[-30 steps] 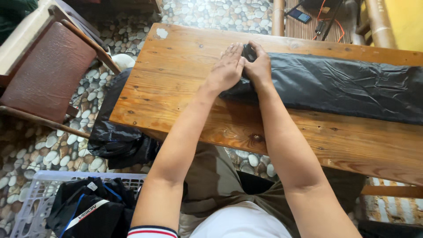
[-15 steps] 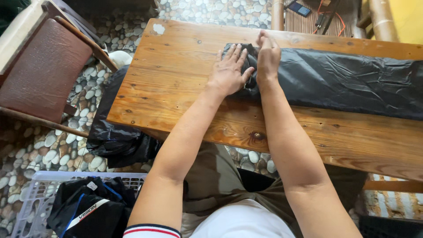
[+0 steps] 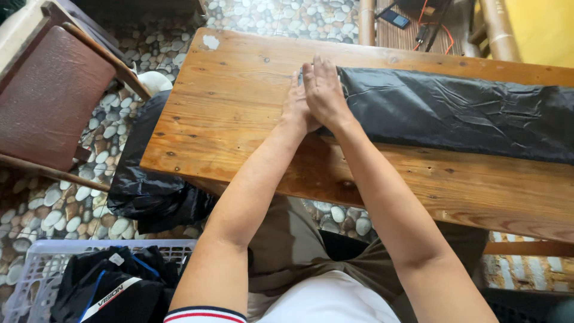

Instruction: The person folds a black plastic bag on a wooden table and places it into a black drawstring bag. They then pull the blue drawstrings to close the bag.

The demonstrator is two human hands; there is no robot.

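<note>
Left hand (image 3: pixel 297 106): I see it flat on the table, fingers straight and together, pressed against the near end of the black plastic; it grips nothing that I can make out, and the right hand covers part of it.
Right hand (image 3: pixel 324 93): laid flat, fingers stretched out and closed side by side, palm down on the left end of the plastic, overlapping my left hand.
Black plastic sheet (image 3: pixel 460 116): folded into a long band, lying along the far half of the table and running off the right edge of view.
Wooden table (image 3: pixel 233 113): bare planks to the left of both hands.
Chair (image 3: pixel 51 96): brown seat, off the table's left end, on the pebble floor.
Black bag (image 3: pixel 152 191): slumped on the floor under the table's left corner.
White basket (image 3: pixel 36 281): bottom left, holding dark clothing.
</note>
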